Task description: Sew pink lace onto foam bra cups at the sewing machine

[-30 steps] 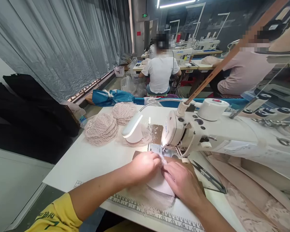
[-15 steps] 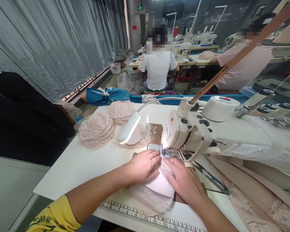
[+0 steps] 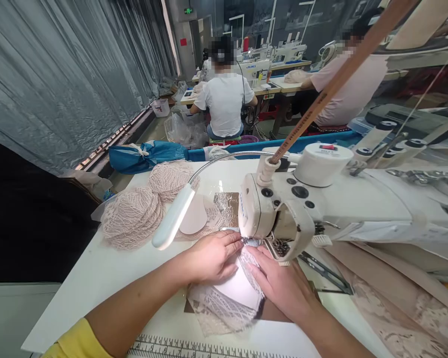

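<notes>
My left hand (image 3: 212, 256) lies flat with fingers stretched on a pale pink lace piece with a white cup lining (image 3: 231, 293), just in front of the sewing machine head (image 3: 272, 211). My right hand (image 3: 280, 283) presses the right side of the same piece, fingers extended toward the needle area (image 3: 251, 242). Both hands hold the fabric down on the white table (image 3: 108, 278). The needle itself is hidden behind the machine head.
Two stacks of pink lace cups (image 3: 132, 223) sit at the left back, beside a gooseneck lamp (image 3: 173, 223). Scissors (image 3: 323, 273) lie right of the machine. Lace fabric (image 3: 399, 323) drapes at the right. A ruler strip (image 3: 194, 348) edges the table. Two people sew at tables behind.
The camera has swung left and lower. My fingers have spread flatter on the lace piece and slid it nearer the presser foot.
</notes>
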The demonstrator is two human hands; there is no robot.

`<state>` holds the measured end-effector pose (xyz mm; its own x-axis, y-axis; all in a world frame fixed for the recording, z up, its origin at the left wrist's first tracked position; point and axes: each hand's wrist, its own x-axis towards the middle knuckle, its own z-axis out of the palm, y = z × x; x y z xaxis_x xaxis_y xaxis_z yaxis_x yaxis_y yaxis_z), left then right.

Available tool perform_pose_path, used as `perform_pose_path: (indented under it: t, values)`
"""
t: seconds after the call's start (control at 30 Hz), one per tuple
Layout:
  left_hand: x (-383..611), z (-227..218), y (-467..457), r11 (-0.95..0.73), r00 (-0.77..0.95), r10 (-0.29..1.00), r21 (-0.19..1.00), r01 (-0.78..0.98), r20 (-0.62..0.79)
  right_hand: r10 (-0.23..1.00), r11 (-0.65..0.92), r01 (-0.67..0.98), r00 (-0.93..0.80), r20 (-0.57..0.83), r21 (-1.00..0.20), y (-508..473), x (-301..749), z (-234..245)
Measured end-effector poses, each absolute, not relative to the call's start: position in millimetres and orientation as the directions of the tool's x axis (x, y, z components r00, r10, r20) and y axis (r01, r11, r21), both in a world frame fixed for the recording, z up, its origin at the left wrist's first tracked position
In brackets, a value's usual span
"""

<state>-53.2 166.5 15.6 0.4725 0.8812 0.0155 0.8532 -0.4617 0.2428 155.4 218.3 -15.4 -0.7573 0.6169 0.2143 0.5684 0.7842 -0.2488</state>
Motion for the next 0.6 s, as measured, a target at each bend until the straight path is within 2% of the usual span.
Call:
perform_pose_path:
  t: [0.13,0.23,0.37,0.6]
  values:
    - [-57.2,25.2,167.8,-0.504,0.511,0.86,0.157,0.849,-0.002,0.643,0.763,0.574,-0.718,0.265,-0.297,221.9,160.6,-20.8]
    - [-53.2,27.6,162.4,-0.537,0.531,0.843,0.109,0.836,0.085,0.651,0.757,0.57,-0.698,0.298,-0.318,224.6,166.8,-28.4]
    - [-42.0,20.5,152.6,-0.527,0.504,0.848,0.168,0.833,0.162,0.622,0.782,0.547,-0.714,0.32,-0.3,224.8,170.7,-30.7]
    - [-39.7,7.5,148.4,-0.504,0.478,0.863,0.211,0.837,0.166,0.588,0.808,0.511,-0.732,0.346,-0.292,219.1,164.6,-17.3]
